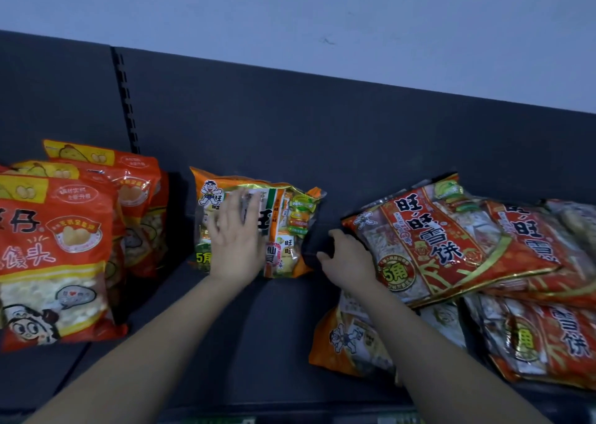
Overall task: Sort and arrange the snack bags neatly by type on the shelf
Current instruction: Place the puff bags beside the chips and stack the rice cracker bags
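Nearest the head camera, the left forearm (pixel 145 343) and right forearm (pixel 435 343) reach up from the bottom edge over the dark shelf (pixel 258 327). This is the only view.

The left hand (pixel 237 233) lies flat, fingers spread, on the front of the green-and-orange bag (pixel 287 227). That bag leans alone against the back panel (pixel 322 133), mid-shelf, and the open palm looks meant to steady it or press it back so it keeps its place.

The right hand (pixel 346 256) is curled at the left edge of the top red bag (pixel 451 246), fingers wrapped around that edge in what reads as a grip. The fingertips are partly lost in shadow, so I cannot tell how deep the hold goes. This bag lies tilted on a loose heap of other red bags (pixel 548 343) at the right end of the shelf.

Under the heap, an orange bag (pixel 345 336) pokes out toward the shelf front. It appears to be the same kind as the one under the left hand, so taking the red bag by its edge probably serves to lift or slide it and free that buried one.

At the far left, the bun bags (pixel 58 246) stand upright, one behind another, already grouped. The sorting looks partly done, with the right-hand heap as the mixed part remaining. A pale wall (pixel 322 4) rises behind the shelving.
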